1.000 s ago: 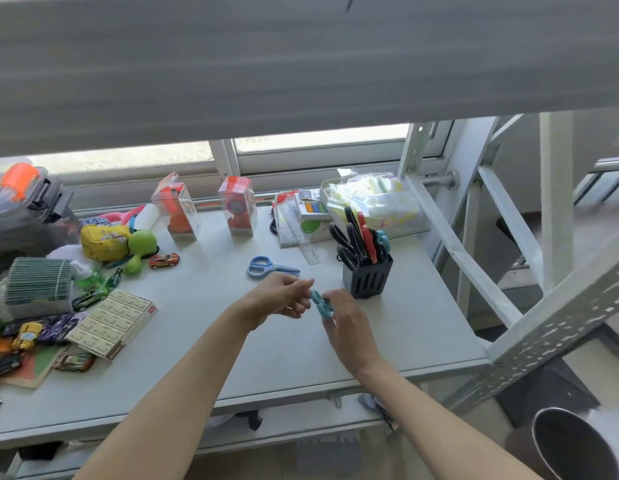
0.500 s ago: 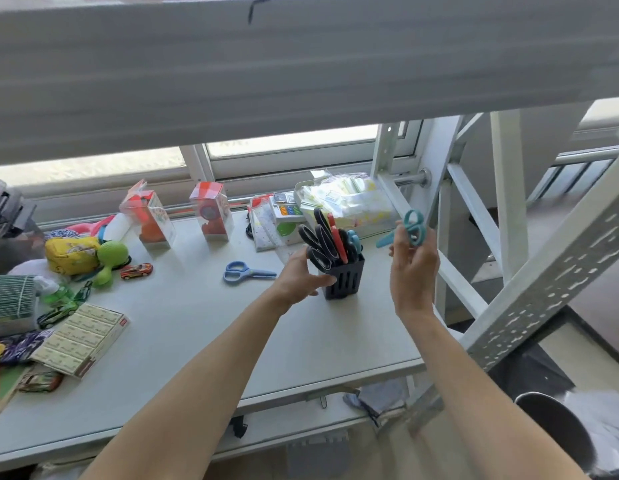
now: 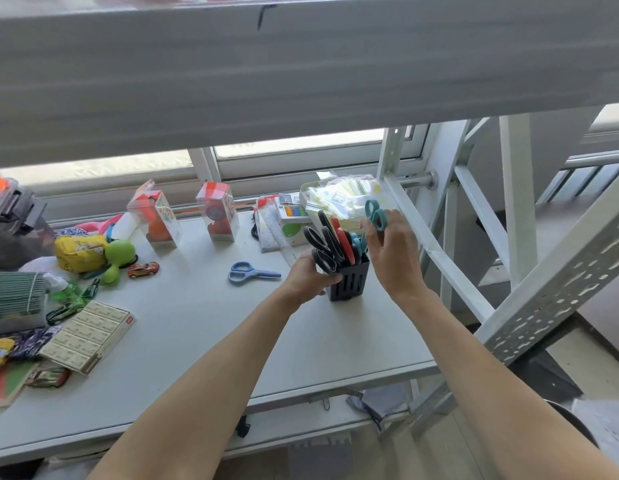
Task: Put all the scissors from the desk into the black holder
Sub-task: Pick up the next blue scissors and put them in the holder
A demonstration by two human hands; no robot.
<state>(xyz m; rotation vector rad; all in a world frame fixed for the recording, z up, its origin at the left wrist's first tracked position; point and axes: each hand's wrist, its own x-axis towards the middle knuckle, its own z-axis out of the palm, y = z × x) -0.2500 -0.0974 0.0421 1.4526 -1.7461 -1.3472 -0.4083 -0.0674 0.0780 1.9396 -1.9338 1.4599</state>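
Materials and finishes. Black holder (image 3: 349, 280): matt plastic with slotted walls. Teal scissors (image 3: 376, 215): smooth plastic handle loops with a slight sheen. Blue scissors (image 3: 252, 272): smooth plastic handles. Black-handled scissors (image 3: 322, 241) in the holder: glossy plastic loops. Desk (image 3: 204, 327): smooth, matt pale-grey top. Frame (image 3: 543, 292) beside it: painted metal, the slanted bar perforated. Display boxes (image 3: 218, 211): clear, glossy plastic. Bag (image 3: 339, 199): thin, shiny transparent film. Pouch (image 3: 80, 252): yellow cloth, soft and matt. Flat boxes (image 3: 89, 336): matt printed card.
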